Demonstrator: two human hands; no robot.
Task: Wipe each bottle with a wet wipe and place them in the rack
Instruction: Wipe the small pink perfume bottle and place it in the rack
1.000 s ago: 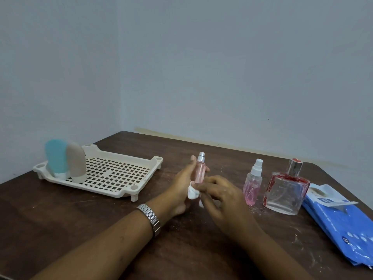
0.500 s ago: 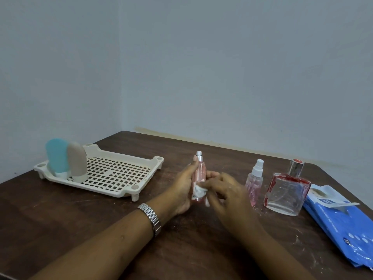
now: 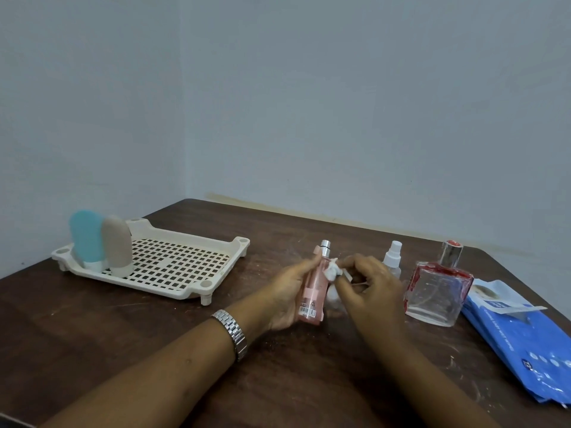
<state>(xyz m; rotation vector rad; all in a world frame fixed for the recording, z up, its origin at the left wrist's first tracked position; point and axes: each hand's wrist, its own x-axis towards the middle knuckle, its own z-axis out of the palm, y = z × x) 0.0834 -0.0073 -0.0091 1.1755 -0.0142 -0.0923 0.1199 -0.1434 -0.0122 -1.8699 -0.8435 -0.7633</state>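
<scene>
My left hand (image 3: 285,296) grips a slim pink spray bottle (image 3: 313,293) with a silver top, held upright above the table's middle. My right hand (image 3: 369,287) pinches a crumpled white wet wipe (image 3: 333,271) against the bottle's upper part. A small pink spray bottle (image 3: 393,261) with a white nozzle stands just right of my hands, partly hidden by my right hand. A square glass perfume bottle (image 3: 437,290) with red edges stands further right. The cream perforated rack (image 3: 173,267) at the left holds a blue bottle (image 3: 86,237) and a beige bottle (image 3: 117,245) at its left end.
A blue wet-wipe pack (image 3: 522,332) with its flap lifted lies at the table's right edge. The dark wooden table (image 3: 92,329) sits in a room corner with walls behind and to the left. A metal watch (image 3: 231,330) is on my left wrist.
The wipe in my right hand has moved up the pink bottle from its lower part to near the neck. My left hand has turned the bottle, its barcode label now facing me.
</scene>
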